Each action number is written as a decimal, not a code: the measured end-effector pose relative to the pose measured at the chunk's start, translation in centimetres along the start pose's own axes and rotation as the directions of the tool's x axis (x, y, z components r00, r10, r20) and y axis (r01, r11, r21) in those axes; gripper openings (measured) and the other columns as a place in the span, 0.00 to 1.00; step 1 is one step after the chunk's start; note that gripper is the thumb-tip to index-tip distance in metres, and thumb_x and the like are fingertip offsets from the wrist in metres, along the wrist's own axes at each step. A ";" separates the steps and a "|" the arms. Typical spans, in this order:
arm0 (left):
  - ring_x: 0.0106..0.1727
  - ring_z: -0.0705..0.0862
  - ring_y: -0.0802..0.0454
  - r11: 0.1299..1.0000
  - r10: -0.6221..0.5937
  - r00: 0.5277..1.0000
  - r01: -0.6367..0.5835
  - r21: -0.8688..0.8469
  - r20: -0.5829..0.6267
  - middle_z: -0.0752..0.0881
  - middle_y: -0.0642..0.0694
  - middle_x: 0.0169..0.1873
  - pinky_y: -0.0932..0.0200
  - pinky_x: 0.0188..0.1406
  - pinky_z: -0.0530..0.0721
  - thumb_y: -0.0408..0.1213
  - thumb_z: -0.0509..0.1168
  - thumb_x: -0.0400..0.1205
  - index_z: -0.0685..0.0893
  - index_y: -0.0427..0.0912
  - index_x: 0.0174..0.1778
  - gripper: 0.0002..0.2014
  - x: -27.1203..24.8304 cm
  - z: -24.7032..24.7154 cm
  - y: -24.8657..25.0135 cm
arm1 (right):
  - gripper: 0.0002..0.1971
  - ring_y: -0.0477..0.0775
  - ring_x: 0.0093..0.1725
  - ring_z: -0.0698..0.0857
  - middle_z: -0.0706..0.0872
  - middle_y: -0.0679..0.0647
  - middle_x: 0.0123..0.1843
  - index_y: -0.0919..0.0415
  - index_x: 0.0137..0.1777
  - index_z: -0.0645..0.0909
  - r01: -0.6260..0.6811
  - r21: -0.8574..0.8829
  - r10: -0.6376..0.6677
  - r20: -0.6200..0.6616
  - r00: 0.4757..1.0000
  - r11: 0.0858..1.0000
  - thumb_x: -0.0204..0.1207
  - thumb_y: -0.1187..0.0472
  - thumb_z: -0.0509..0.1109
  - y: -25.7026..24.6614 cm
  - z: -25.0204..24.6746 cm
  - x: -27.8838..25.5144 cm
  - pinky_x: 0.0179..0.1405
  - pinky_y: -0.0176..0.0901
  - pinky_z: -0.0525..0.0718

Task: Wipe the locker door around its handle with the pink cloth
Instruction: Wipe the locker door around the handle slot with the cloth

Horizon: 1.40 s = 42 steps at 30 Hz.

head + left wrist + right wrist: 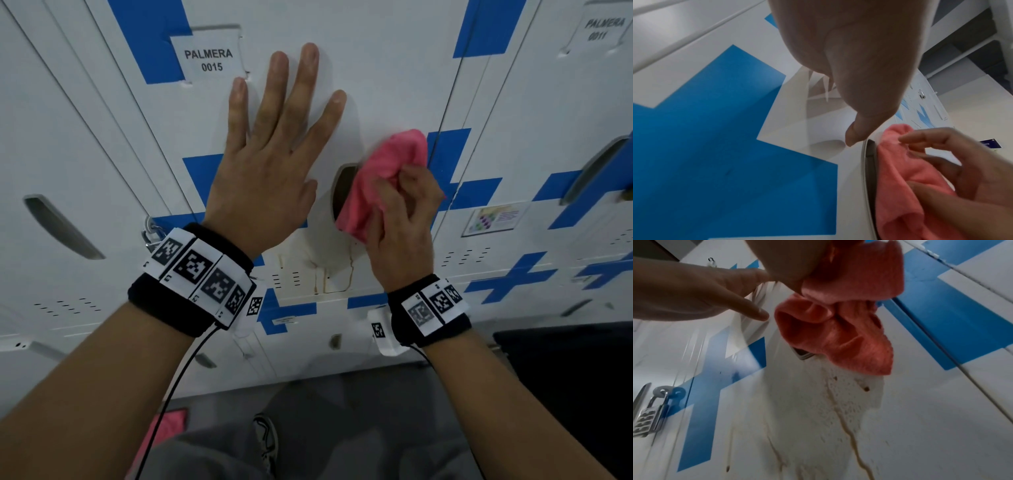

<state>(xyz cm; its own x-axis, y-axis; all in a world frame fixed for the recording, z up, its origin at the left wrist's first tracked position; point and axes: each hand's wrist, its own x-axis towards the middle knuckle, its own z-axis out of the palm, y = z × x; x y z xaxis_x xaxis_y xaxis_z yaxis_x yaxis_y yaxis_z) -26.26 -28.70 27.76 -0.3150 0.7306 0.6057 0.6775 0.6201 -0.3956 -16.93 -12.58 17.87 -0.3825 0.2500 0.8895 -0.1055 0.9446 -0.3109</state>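
- The left hand (270, 164) is laid flat against the door (383, 85), fingers straight and spread, nothing held.
- In the left wrist view the thumb (857, 134) of that hand is seen touching the door just beside the handle (869, 162).
- The cloth (380, 181) is bunched in the right hand (404, 219), whose fingers are curled round it.
- The cloth is pressed onto the door over the right part of the handle (342, 192), a dark recessed slot; only the slot's left edge is left uncovered in the head view.
- In the right wrist view the cloth (840, 324) is seen hanging in folds below the hand, with a corner of the handle (801, 355) showing under its lower edge.
- Brown drip marks (846, 426) and specks are seen on the door below the handle, running downward; in the head view the stains (349, 270) lie just left of the right wrist.
- A label (209, 60) reading "PALMERA 0015" is fixed to the door, above and to the left of the left hand.
- Blue blocks (202, 174) are painted across the white lockers.
- A padlock (649, 417) is hung on the neighbouring locker to the left.
- Bands with black-and-white markers (198, 274) are worn on both wrists.
- A shoe (267, 442) and grey floor are visible at the bottom of the head view.
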 end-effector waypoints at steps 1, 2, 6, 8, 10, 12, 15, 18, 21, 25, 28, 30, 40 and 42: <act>0.90 0.46 0.27 1.000 0.001 1.000 -0.001 0.005 0.002 0.47 0.29 0.89 0.25 0.85 0.44 0.44 0.68 0.80 0.49 0.45 0.92 0.47 0.0 0.0 0.0 | 0.14 0.66 0.65 0.76 0.67 0.62 0.68 0.58 0.65 0.76 0.000 -0.016 0.000 -0.022 1.000 1.000 0.81 0.68 0.63 0.1 0.1 0.0 0.63 0.45 0.81; 0.90 0.46 0.26 1.000 0.003 1.000 -0.003 0.011 0.005 0.46 0.29 0.89 0.25 0.85 0.44 0.44 0.68 0.80 0.48 0.45 0.92 0.47 0.0 0.0 0.0 | 0.13 0.64 0.61 0.77 0.72 0.65 0.64 0.59 0.62 0.78 0.010 -0.056 -0.011 -0.020 1.000 0.998 0.80 0.68 0.66 0.3 0.2 -0.1 0.62 0.49 0.81; 0.89 0.46 0.26 1.000 0.010 1.000 -0.011 0.029 0.007 0.46 0.29 0.89 0.25 0.85 0.44 0.45 0.70 0.81 0.46 0.45 0.92 0.49 -0.1 0.0 -0.2 | 0.09 0.59 0.53 0.78 0.85 0.56 0.52 0.57 0.56 0.85 0.051 -0.328 -0.041 0.038 0.998 0.943 0.78 0.60 0.71 1.0 0.2 -0.4 0.60 0.58 0.72; 0.90 0.46 0.27 0.999 0.009 1.000 -0.009 0.034 0.005 0.46 0.29 0.89 0.25 0.85 0.44 0.45 0.70 0.81 0.46 0.45 0.92 0.49 -0.1 0.0 -0.2 | 0.10 0.59 0.52 0.77 0.85 0.55 0.51 0.56 0.57 0.84 0.061 -0.348 -0.018 0.127 0.992 0.936 0.77 0.59 0.70 1.2 0.0 -1.5 0.58 0.58 0.71; 0.90 0.46 0.27 0.999 0.004 1.000 -0.004 0.039 0.001 0.46 0.30 0.89 0.26 0.85 0.44 0.45 0.70 0.81 0.47 0.45 0.92 0.49 -0.1 0.1 -0.2 | 0.11 0.62 0.50 0.78 0.85 0.56 0.52 0.56 0.58 0.83 0.069 -0.339 0.017 0.245 0.969 0.938 0.76 0.59 0.71 1.4 -0.3 -2.7 0.53 0.58 0.73; 0.90 0.46 0.27 0.999 0.006 1.000 -0.006 0.039 -0.004 0.46 0.30 0.90 0.26 0.85 0.44 0.44 0.69 0.80 0.47 0.45 0.92 0.48 -0.1 0.1 -0.2 | 0.11 0.63 0.48 0.80 0.84 0.57 0.52 0.57 0.58 0.82 0.068 -0.319 0.038 0.315 0.948 0.945 0.75 0.61 0.72 1.4 -0.8 -2.8 0.50 0.57 0.76; 0.90 0.47 0.27 0.999 0.012 1.000 -0.012 0.035 -0.008 0.47 0.30 0.90 0.26 0.85 0.44 0.44 0.69 0.80 0.47 0.45 0.92 0.48 0.0 0.1 -0.2 | 0.13 0.61 0.50 0.84 0.83 0.61 0.57 0.61 0.60 0.82 0.025 -0.183 0.029 0.284 0.958 0.983 0.75 0.67 0.73 1.0 -1.1 -1.8 0.52 0.50 0.84; 0.90 0.46 0.27 1.000 0.011 1.000 -0.011 0.030 -0.007 0.46 0.30 0.90 0.26 0.85 0.44 0.44 0.69 0.81 0.47 0.45 0.92 0.48 -0.1 0.2 -0.3 | 0.15 0.61 0.53 0.85 0.78 0.63 0.64 0.60 0.64 0.77 -0.065 -0.126 0.097 0.264 0.960 0.990 0.78 0.65 0.70 0.6 -0.5 -1.5 0.45 0.44 0.85; 0.90 0.47 0.27 0.999 0.020 1.000 -0.020 0.034 -0.012 0.47 0.30 0.90 0.25 0.86 0.46 0.44 0.69 0.81 0.48 0.45 0.92 0.47 -0.1 0.2 -0.4 | 0.13 0.61 0.51 0.85 0.77 0.63 0.64 0.59 0.63 0.76 -0.129 -0.109 0.157 0.302 0.940 0.986 0.80 0.63 0.68 0.7 0.1 -2.4 0.41 0.42 0.83; 0.89 0.47 0.26 0.999 0.003 1.000 -0.003 0.040 -0.021 0.48 0.28 0.89 0.23 0.85 0.47 0.40 0.70 0.80 0.51 0.45 0.91 0.46 -1.0 0.4 -0.7 | 0.09 0.62 0.48 0.86 0.82 0.63 0.59 0.62 0.59 0.76 -0.222 -0.060 0.228 0.392 0.891 0.973 0.82 0.62 0.65 1.8 0.7 -4.7 0.45 0.49 0.88; 0.88 0.48 0.23 0.998 -0.034 0.999 0.034 0.057 0.001 0.48 0.26 0.88 0.20 0.83 0.47 0.42 0.72 0.80 0.49 0.45 0.92 0.48 -2.7 1.1 -1.2 | 0.05 0.58 0.41 0.84 0.82 0.57 0.49 0.63 0.54 0.74 -0.380 -0.078 0.378 0.401 0.834 0.922 0.83 0.62 0.63 1.6 1.2 -6.1 0.35 0.44 0.84; 0.88 0.49 0.23 0.997 -0.039 0.999 0.038 0.063 0.013 0.49 0.27 0.89 0.20 0.83 0.46 0.46 0.72 0.81 0.48 0.45 0.92 0.50 -3.6 1.7 -1.5 | 0.03 0.55 0.37 0.81 0.80 0.54 0.44 0.64 0.52 0.73 -0.455 -0.063 0.443 0.374 0.815 0.888 0.83 0.64 0.63 1.1 1.6 -6.4 0.30 0.31 0.74; 0.89 0.49 0.26 0.999 -0.038 0.999 0.038 0.014 0.008 0.50 0.30 0.89 0.22 0.84 0.44 0.42 0.66 0.82 0.51 0.46 0.92 0.44 -4.0 2.1 -1.8 | 0.18 0.60 0.50 0.86 0.84 0.60 0.54 0.63 0.60 0.74 -0.210 0.037 0.140 0.633 0.761 0.977 0.73 0.68 0.74 -7.3 8.0 -7.3 0.49 0.53 0.88; 0.89 0.50 0.26 0.999 -0.040 0.999 0.040 0.014 0.002 0.51 0.30 0.89 0.22 0.84 0.45 0.40 0.66 0.82 0.52 0.46 0.92 0.43 -4.0 2.2 -1.9 | 0.25 0.59 0.50 0.87 0.84 0.59 0.54 0.61 0.62 0.72 -0.089 0.070 0.017 0.683 0.730 0.994 0.67 0.69 0.78 -7.5 8.7 -7.6 0.47 0.51 0.89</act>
<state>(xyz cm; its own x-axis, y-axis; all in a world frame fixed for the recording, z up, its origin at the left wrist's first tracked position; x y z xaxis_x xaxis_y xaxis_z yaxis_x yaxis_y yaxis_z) -27.73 -32.19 24.55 -0.3429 0.7060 0.6197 0.6548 0.6526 -0.3811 -21.20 -23.42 10.50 -0.9082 0.0534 0.4152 -0.1353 0.9011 -0.4119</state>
